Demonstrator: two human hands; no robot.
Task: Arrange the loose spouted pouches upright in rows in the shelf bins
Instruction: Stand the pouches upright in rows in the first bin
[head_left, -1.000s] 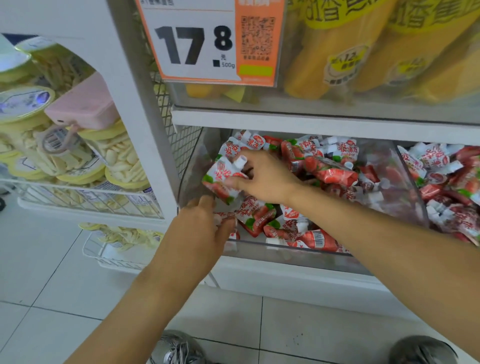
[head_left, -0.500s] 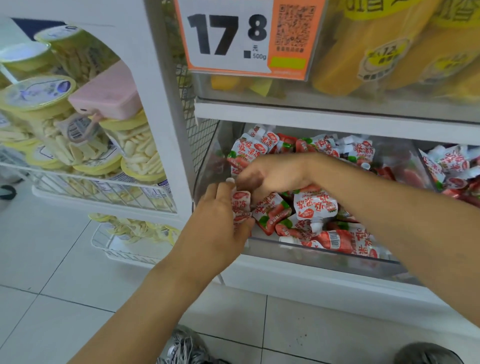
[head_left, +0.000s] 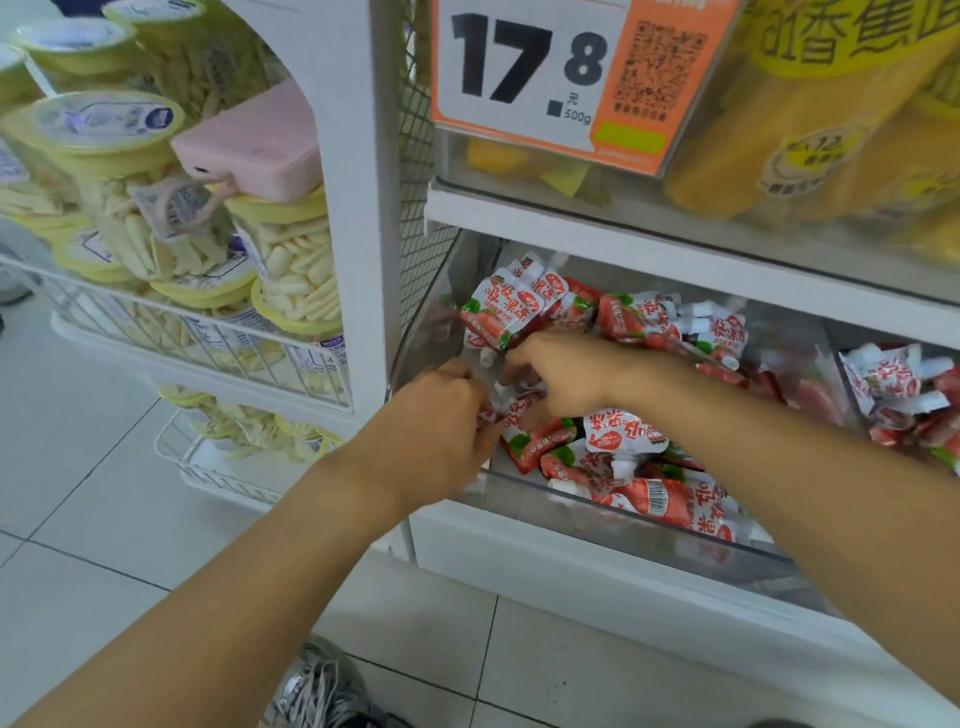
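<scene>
Two hands worked at the left end of the clear plastic shelf bin (head_left: 613, 512), just left of frame centre. Our left hand (head_left: 436, 431) was curled against a small cluster of red-and-white spouted foil pouches (head_left: 511, 410) standing at the bin's front left corner, its fingers wrapped round their near side and gripping them. Our right hand (head_left: 566, 371) reached across from the right of the frame, its fingers bent down onto the tops of the same cluster; motion blur kept us from telling whether it pinched a spout or merely pressed.

We judged the pouches light, soft-bodied and slick, liable to slump or slide against one another unless braced. The white screw-cap spout (head_left: 621, 467) is the only stiff part, so the spout or the sealed top edge appeared the surest place to take hold, with the other hand steadying the row.

Most of the stock lay loose and tumbled: a heap at mid-frame below our right forearm, and more leaning at the bin's back left (head_left: 506, 306). Further pouches filled the neighbouring bin (head_left: 893, 384) at the right edge of the frame.
</scene>
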